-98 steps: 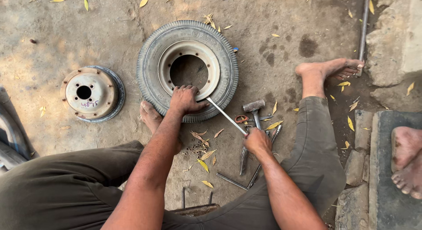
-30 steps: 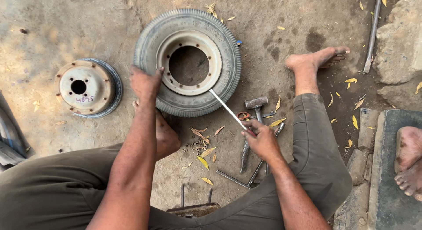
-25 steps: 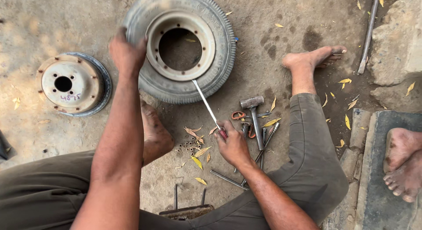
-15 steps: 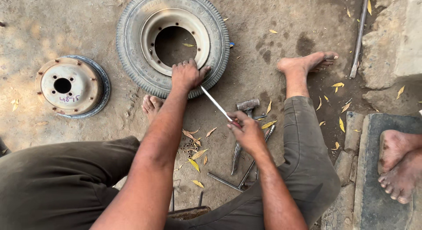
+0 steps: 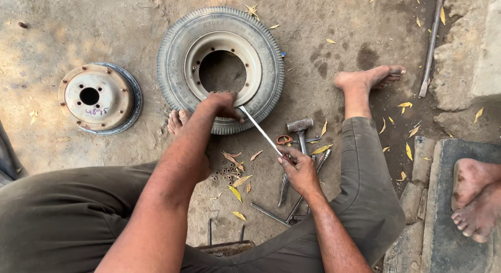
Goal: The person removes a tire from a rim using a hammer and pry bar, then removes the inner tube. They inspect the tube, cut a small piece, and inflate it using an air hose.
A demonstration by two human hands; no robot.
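Steel rod: I see a thin, bright metal rod gripped at its near end by my right hand, fingers clenched round it; its far tip lies at the near inner edge of the rim.
Left hand: my left hand presses down on the near side of the tyre, fingers curled over the rim's lip right beside the rod's tip; I cannot tell whether it pinches anything.
Long axis: the rod runs on a slant from my right hand, up and leftward to the tyre.
Nearer hand: the left hand is on the tyre; the right stays a little apart from it, towards me and to the right.
Tyre: grey ribbed rubber lying flat on the concrete, its pale rim showing bolt holes round an open centre.
Near the tyre: a hammer and a few long tools lie just right of it, towards me; small nuts sit among yellow leaves below it.
Left of the tyre: a rusty wheel half lies apart.
Right of the tyre: my bare foot; farther off, another person's feet on a dark slab.
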